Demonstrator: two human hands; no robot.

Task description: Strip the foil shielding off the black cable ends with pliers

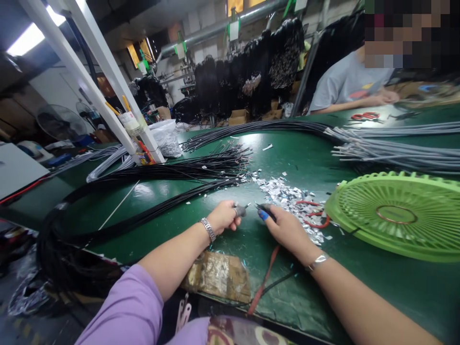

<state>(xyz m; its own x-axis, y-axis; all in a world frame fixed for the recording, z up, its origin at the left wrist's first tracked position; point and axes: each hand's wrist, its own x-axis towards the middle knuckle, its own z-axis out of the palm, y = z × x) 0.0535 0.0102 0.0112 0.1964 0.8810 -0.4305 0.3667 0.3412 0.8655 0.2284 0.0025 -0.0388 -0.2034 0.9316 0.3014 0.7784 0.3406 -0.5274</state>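
Observation:
My left hand (224, 216) is closed in a pinch on the end of a thin black cable (158, 211), with tape wrapped on a fingertip. My right hand (285, 227) is closed on a small dark tool with a blue-tipped handle (265, 212), its tip pointing at the cable end. Both hands rest on the green table (283, 158). A bundle of long black cables (201, 167) curves away to the left. A heap of small silvery scraps (287, 196) lies just beyond my right hand.
A green fan grille (395, 213) lies at the right. Grey cables (395, 148) stretch across the far right. Red scissors (316, 221) lie among the scraps. A white frame post (108, 81) stands at the left. Another person in a grey shirt (345, 81) sits at the far side.

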